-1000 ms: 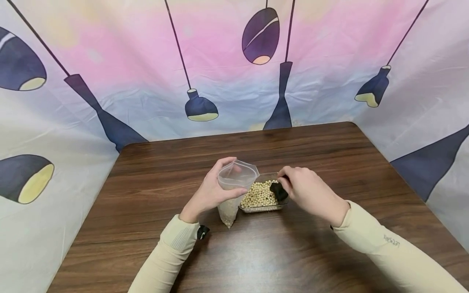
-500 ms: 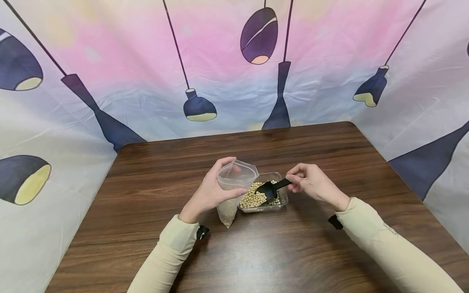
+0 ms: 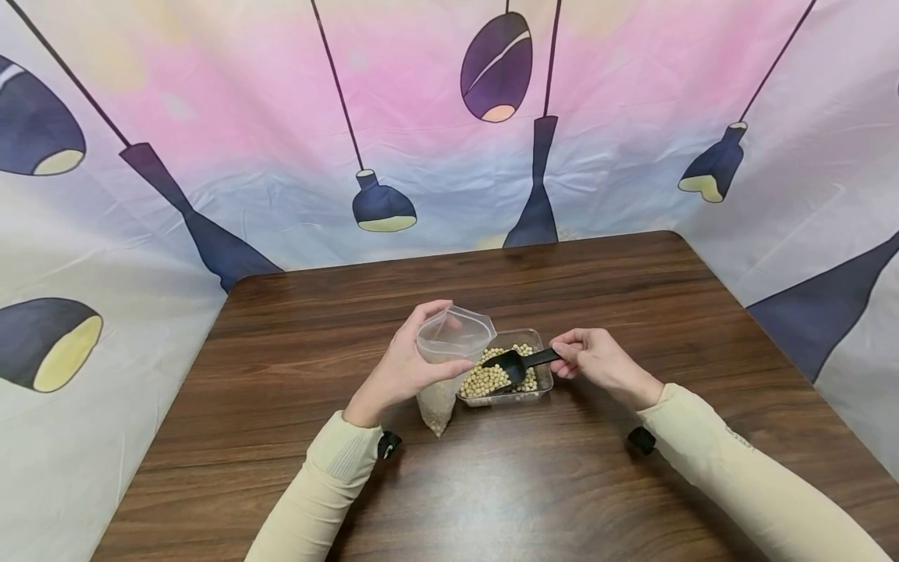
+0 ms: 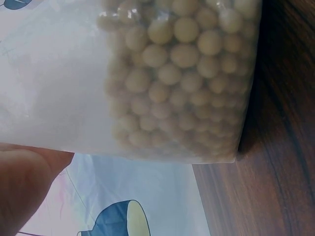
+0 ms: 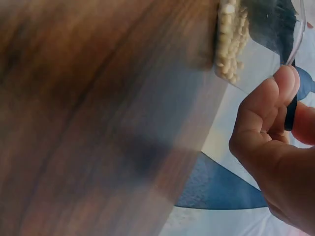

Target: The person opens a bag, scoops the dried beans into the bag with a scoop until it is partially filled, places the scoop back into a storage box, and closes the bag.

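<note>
My left hand (image 3: 414, 359) holds a clear plastic bag (image 3: 438, 402) by its mouth, thumb on the near side and fingers on the far side, so the top gapes wide. Round pale beans fill the lower part of the bag (image 4: 172, 78) in the left wrist view. Right beside it stands a clear rectangular tray (image 3: 542, 382) of the same beans (image 3: 481, 382). My right hand (image 3: 597, 361) pinches the handle of a black scoop (image 3: 515, 365), whose blade lies among the beans in the tray. In the right wrist view, thumb and fingers close on the handle (image 5: 290, 115).
The dark wood table (image 3: 337, 312) extends around the bag and tray on all sides. Behind it hangs a cloth (image 3: 281, 211) printed with lamps. Black straps (image 3: 389, 445) show at both wrists.
My right hand has drawn back to the right and tilted down, bringing the scoop from upright to a low slant with its blade in the beans. The left hand and bag stay put.
</note>
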Motion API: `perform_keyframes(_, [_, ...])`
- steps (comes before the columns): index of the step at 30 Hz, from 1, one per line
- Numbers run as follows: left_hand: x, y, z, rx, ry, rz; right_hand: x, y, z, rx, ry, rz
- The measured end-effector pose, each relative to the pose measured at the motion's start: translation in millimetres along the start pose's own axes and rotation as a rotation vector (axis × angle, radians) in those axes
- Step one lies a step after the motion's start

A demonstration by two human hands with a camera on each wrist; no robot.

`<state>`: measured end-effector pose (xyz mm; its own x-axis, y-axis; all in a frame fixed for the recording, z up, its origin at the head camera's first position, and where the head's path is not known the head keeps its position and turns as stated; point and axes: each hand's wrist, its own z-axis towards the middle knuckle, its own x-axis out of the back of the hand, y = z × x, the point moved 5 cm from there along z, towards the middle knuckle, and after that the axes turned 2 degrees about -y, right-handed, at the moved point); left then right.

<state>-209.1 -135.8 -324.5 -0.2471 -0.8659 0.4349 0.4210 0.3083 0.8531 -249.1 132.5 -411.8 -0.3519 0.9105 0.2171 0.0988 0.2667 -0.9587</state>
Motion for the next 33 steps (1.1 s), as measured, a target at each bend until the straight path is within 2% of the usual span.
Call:
perform_keyframes(8, [0.7, -0.6, -0.3, 0.007, -0.005, -0.013, -0.6, 9.3, 1.5, -0.024, -0.002, 0.088])
perform_keyframes(16, [1.3, -1.6, -0.4, -0.002, -0.009, -0.019, 11.4, 4.9, -2.8, -0.045, -0.006, 0.185])
perform_keyframes(24, [2.3, -2.5, -0.8, 0.014, -0.010, -0.018, 31.8, -21.9, -10.1, -0.021, 0.036, 0.214])
perform_keyframes(33, [2.9, -1.6, -0.6, 0.016, -0.008, -0.024, 49.3, -63.9, -16.9, 0.096, 0.057, 0.314])
